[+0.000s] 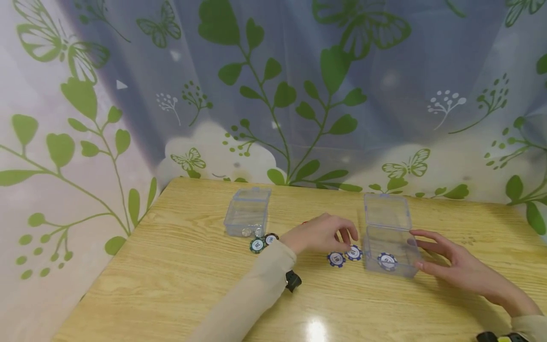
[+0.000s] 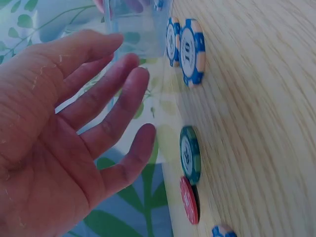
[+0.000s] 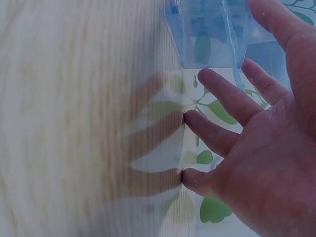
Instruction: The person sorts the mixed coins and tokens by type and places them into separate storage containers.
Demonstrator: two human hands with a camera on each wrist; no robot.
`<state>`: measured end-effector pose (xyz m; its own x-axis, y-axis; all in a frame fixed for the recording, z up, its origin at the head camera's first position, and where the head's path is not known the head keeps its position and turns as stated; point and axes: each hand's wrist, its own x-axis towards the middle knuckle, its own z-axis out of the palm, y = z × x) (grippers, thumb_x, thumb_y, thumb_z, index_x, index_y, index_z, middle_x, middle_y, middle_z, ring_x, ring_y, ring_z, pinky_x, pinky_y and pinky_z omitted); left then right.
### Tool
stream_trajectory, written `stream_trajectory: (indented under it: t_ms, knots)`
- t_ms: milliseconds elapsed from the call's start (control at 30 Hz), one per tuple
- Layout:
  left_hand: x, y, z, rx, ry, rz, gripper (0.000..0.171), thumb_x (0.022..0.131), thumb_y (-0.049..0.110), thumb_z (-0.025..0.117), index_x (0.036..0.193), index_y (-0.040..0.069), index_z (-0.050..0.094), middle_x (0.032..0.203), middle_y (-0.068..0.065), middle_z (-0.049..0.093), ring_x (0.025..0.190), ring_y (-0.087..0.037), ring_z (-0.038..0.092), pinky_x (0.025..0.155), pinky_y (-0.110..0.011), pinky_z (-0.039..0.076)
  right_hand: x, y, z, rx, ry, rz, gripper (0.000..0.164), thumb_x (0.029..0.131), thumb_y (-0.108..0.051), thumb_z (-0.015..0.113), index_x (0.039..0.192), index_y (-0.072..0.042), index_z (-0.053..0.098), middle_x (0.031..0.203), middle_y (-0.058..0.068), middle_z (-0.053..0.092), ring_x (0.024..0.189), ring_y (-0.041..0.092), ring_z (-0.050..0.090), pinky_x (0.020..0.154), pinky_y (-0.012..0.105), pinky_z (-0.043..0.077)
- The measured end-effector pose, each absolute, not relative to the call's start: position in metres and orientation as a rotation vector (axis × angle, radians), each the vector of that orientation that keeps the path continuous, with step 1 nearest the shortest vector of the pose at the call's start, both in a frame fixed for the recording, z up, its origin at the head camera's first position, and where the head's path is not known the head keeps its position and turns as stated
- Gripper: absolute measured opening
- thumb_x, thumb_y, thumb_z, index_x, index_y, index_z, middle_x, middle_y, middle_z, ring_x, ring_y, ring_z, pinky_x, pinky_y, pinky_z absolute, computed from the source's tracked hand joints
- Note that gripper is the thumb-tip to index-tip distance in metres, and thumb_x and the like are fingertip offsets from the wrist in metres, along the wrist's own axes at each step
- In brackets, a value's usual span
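While your left hand [image 1: 319, 233] is hovering by two blue-edged chips [image 1: 336, 259] on table [image 1: 342, 304], fingers parted, empty, right hand [image 1: 460, 267] is resting spread fingers at clear box [image 1: 391, 271] containing similar chip [image 1: 387, 261]. You're apparently boxing chips; next move likely requiring pinch.

Two hands [image 1: 320, 232] [image 1: 455, 268] are showing, each wearing one dark wristband [image 1: 293, 281]. Two clear boxes [image 1: 231, 227] [image 1: 401, 270] are sitting on one table [image 1: 192, 270]. Two pale round pieces [image 1: 246, 232] are lying in one box. Chips: three blue chips [image 1: 336, 259] are showing from the head, plus one partial blue chip [image 2: 223, 231] peeking into the left wrist view. Two green chips [image 1: 257, 245] [image 2: 189, 155], one red chip [image 2: 188, 200], one dark chip [image 1: 271, 239] are also lying out. One curtain is hanging behind.
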<state>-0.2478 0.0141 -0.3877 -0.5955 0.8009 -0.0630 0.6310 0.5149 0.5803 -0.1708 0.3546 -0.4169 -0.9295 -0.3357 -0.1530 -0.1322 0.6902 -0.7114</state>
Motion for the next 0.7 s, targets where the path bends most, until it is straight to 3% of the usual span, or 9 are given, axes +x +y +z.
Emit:
stream_trajectory:
  t_ms: [400, 567, 700]
  knots:
    - [-0.244, 0.000, -0.389, 1.143, 2.427, 0.673, 0.022, 0.092, 0.019, 0.077, 0.114, 0.018, 0.074, 0.116, 0.008, 0.072, 0.099, -0.005, 0.065, 0.084, -0.014, 0.051, -0.172, 0.357, -0.418, -0.371, 2.614, -1.084, 0.073, 0.103, -0.035, 0.062, 0.164, -0.025, 0.022, 0.160, 0.029, 0.036, 0.111, -0.033, 0.028, 0.089, 0.059, 0.054]
    - [-0.239, -0.002, -0.391, 1.141, 2.505, 0.568, 0.026, 0.089, 0.028, 0.082, 0.114, 0.024, 0.075, 0.132, 0.009, 0.066, 0.118, -0.010, 0.061, 0.099, -0.022, 0.049, -0.173, 0.357, -0.419, -0.373, 2.615, -1.106, 0.072, 0.103, -0.034, 0.062, 0.163, -0.023, 0.023, 0.160, 0.029, 0.036, 0.112, -0.034, 0.028, 0.091, 0.066, 0.051]
    - [-0.238, -0.003, -0.394, 1.124, 2.539, 0.489, 0.029, 0.086, 0.032, 0.084, 0.113, 0.031, 0.075, 0.145, 0.008, 0.058, 0.137, -0.019, 0.051, 0.114, -0.038, 0.043, -0.172, 0.356, -0.420, -0.369, 2.620, -1.098, 0.072, 0.103, -0.034, 0.062, 0.163, -0.023, 0.024, 0.160, 0.030, 0.037, 0.112, -0.033, 0.029, 0.091, 0.064, 0.052]
